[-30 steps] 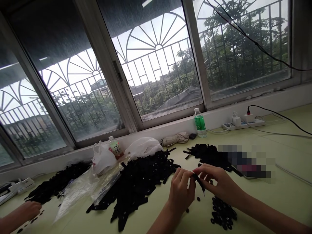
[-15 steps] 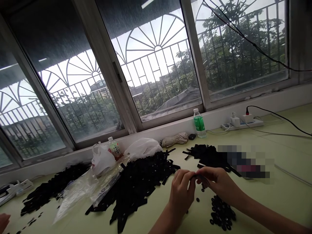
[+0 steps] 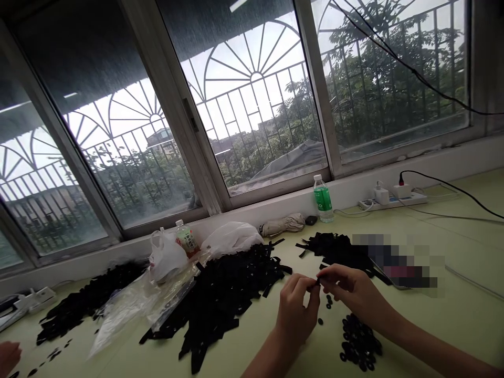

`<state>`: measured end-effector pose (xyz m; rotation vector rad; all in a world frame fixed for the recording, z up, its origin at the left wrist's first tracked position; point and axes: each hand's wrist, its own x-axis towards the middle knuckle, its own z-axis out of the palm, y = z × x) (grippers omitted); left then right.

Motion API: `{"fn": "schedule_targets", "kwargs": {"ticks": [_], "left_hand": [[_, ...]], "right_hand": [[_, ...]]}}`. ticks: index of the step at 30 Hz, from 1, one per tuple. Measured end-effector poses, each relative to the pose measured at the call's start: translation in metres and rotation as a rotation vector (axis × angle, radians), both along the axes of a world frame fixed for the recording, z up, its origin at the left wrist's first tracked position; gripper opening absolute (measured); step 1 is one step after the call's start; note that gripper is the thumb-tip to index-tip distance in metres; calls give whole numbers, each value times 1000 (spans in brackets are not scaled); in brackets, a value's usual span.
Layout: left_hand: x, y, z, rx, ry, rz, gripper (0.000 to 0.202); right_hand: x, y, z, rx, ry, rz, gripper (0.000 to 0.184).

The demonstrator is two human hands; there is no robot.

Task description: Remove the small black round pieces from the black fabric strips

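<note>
My left hand [image 3: 294, 304] and my right hand [image 3: 352, 287] meet fingertip to fingertip above the table. Both pinch a small black strip [image 3: 318, 282], mostly hidden by the fingers. Below my right hand lies a heap of small black discs with centre holes [image 3: 360, 344]. A few loose discs [image 3: 329, 302] are scattered between the heap and my hands. Left of my left hand spreads a large pile of black fabric strips [image 3: 232, 289], some showing small shiny spots. Beyond my right hand is a smaller black strip pile [image 3: 333, 247].
Behind the piles stand a white plastic bag [image 3: 167, 257], a labelled bottle [image 3: 188, 240] and a green-labelled bottle [image 3: 323, 199]. A power strip [image 3: 407, 200] with cables lies by the wall. At far left are another person's hand [image 3: 8, 357] and another black pile [image 3: 92, 299].
The dark strip showed more widely between my fingers before; now only a small bit is visible. My right fingertips have shifted slightly up and closed in. The view moved a little.
</note>
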<state>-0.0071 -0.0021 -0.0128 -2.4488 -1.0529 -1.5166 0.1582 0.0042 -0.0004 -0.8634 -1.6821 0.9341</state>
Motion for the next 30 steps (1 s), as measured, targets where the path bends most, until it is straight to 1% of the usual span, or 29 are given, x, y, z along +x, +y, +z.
{"fn": "schedule_targets", "kwargs": {"ticks": [4,8,16,24,30], "left_hand": [[2,-1,1,-65,-27,27,10],[3,-2,4,-114,-74,68,10],[5,-3,4,-134,-83,120,10],[6,-3,5,-136,-109,156,10],[6,-3,5,-170,-120,173,10]], "right_hand": [[-1,-1,0,-16,-17,3,30],[-1,-1,0,-54,-22,32,32],[-1,-2,-1,-100,-18,26,32],[-2,-3,0,-108,-31,14,34],[-2,-2,0,-114,-14,27,30]]}}
